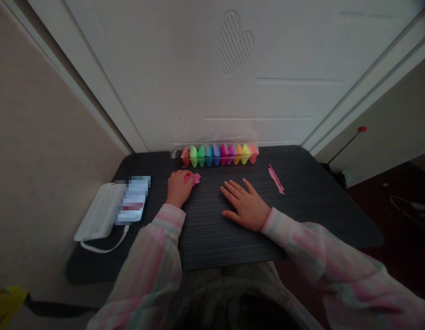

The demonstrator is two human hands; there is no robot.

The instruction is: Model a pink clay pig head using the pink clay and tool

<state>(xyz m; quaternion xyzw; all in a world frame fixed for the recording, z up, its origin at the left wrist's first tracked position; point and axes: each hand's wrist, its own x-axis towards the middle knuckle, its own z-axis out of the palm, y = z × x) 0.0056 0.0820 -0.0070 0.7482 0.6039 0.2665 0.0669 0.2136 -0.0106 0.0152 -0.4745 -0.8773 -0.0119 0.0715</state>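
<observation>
My left hand (pixel 179 187) rests on the dark table with its fingers curled round a small crumpled pink piece (pixel 196 178); whether it is clay or a wrapper I cannot make out. Flat on the tabletop, fingers spread, lies my right hand (pixel 245 206), holding nothing. Behind both hands, a row of coloured clay packs (pixel 216 155) in clear wrapping runs along the table's far edge, from dark brown through green and blue to yellow and coral. To the right of my right hand lie slim pink modelling tools (pixel 276 179), close together.
On the left, a phone (pixel 134 200) lies against a white power bank (pixel 100 211), with a white cable (pixel 106 250) looping near the table (pixel 202 250) edge. A white door (pixel 284 50) with heart patterns stands directly behind. A red-tipped rod (pixel 346 144) leans at the right.
</observation>
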